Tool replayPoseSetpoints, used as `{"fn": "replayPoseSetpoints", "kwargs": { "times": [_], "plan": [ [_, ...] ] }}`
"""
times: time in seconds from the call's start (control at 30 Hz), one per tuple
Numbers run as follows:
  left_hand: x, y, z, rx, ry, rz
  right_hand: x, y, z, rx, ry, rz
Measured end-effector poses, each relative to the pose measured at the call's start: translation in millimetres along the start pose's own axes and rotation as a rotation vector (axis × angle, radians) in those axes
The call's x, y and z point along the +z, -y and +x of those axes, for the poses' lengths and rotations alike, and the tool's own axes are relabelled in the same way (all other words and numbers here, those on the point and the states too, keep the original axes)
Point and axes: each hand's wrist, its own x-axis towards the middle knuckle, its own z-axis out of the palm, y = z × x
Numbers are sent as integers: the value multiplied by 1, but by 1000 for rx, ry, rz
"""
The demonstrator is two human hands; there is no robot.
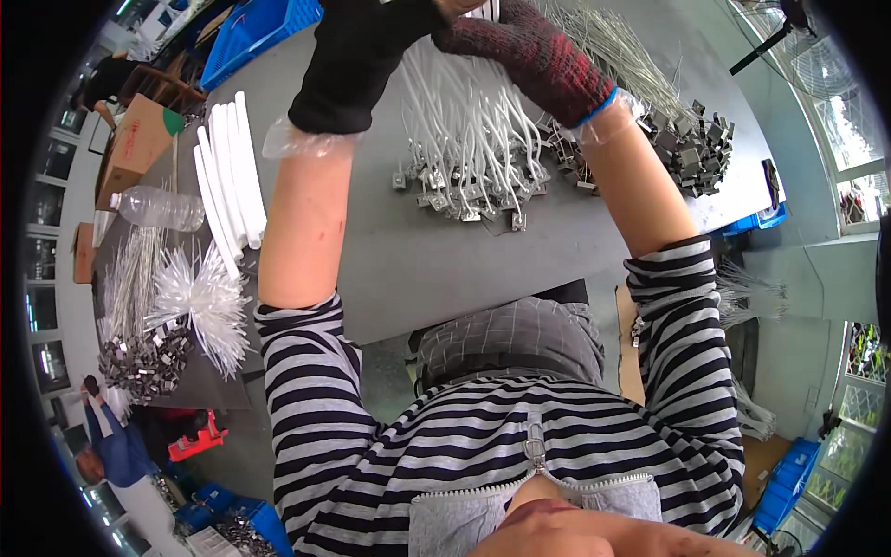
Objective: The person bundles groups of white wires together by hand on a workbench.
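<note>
At the top edge, a bundle of white cables (464, 116) passes between my two gloved hands. The cables spread toward me over the grey table, with small metal clips (483, 200) at their near ends. My left hand (367, 60), in a black glove, closes round the bundle from the left. From the right, my right hand (534, 56), in a dark red and grey knit glove, closes on it too. Some fingertips of both hands lie beyond the picture's edge. Clear plastic film shows at both glove cuffs.
More thin wires (622, 46) with a heap of dark metal clips (691, 148) lie right. On the left are white tubes (230, 176), a plastic bottle (158, 208), a fanned white bundle (200, 302), another clip heap (144, 362) and a blue crate (255, 37).
</note>
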Motion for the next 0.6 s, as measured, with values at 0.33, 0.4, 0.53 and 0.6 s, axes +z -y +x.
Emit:
{"fn": "replayPoseSetpoints", "kwargs": {
  "times": [0.33,0.4,0.53,0.6],
  "plan": [
    [31,26,-2,-25,311,113,-20,-75,-58,57,-163,-288],
    [60,24,-26,-22,210,233,-2,-83,-74,-117,-193,-741],
    [97,-11,-34,129,294,176,20,-90,-77,-434,-427,-1414],
    [92,-44,-3,89,385,-9,27,-58,-77,-466,-589,-1053]
  ]
}}
